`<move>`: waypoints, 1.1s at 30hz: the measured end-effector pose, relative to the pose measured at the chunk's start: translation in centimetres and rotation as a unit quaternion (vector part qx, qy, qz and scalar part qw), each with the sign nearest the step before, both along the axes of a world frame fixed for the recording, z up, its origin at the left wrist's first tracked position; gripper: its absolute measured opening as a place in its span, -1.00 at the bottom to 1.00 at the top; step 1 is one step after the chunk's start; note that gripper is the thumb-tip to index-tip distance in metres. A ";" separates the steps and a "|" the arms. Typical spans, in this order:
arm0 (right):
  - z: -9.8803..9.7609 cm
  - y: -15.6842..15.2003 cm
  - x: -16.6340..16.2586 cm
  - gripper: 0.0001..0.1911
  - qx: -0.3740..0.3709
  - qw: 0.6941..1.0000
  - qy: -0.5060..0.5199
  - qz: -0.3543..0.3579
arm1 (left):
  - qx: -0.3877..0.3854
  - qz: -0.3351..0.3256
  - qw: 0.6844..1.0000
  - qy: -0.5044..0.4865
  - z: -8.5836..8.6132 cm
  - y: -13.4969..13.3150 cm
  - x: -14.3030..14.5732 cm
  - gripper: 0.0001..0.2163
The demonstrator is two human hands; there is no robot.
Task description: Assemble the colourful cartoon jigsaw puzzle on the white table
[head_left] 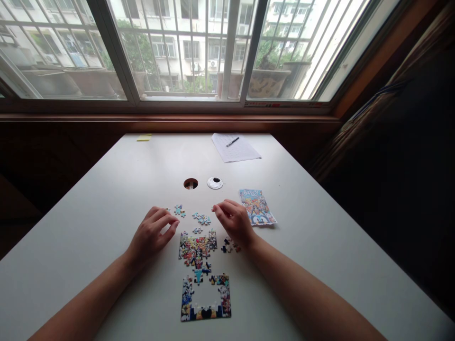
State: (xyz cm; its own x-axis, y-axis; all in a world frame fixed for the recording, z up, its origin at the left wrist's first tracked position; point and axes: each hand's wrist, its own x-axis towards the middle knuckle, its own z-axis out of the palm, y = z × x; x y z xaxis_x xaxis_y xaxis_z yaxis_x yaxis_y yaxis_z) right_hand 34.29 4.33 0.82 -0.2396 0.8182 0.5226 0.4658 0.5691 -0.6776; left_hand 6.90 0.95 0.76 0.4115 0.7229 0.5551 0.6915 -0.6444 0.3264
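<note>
My right hand [234, 220] is closed in a pinch, with a small pale puzzle piece [212, 209] at its fingertips. On the other side, my left hand [153, 232] rests with curled fingers, thumb and forefinger tips nearly meeting; whether anything is between them is hidden. Between the hands lie loose blue-and-white pieces [202, 218] and a small blue cluster [179, 210]. Below them is a joined colourful puzzle section [198, 244]. Nearest me sits a U-shaped puzzle section [225, 303] with a gap in its middle. Several dark loose pieces [230, 245] lie beneath my right wrist.
A picture sheet [258, 207] of the puzzle lies right of my right hand. Farther back are a round cable hole [191, 183], its metallic cover [215, 183], paper [236, 149] with a pen [232, 141], and yellow sticky notes [144, 138]. A barred window stands behind the white table [106, 189].
</note>
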 end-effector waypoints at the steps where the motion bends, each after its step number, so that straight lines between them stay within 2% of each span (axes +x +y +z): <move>1: -0.1 0.1 0.0 -0.72 -0.004 1.000 0.002 -0.001 | 0.000 0.001 1.000 0.000 0.0 0.0 0.0 -0.93; 15: 0.0 0.3 0.0 -0.69 -0.031 0.998 0.046 -0.015 | -0.007 -0.006 1.000 0.009 0.1 -0.1 0.1 -0.93; 33: -0.1 0.4 0.0 -0.64 -0.037 0.999 0.038 -0.013 | -0.006 -0.004 1.000 0.011 0.0 -0.1 0.0 -0.91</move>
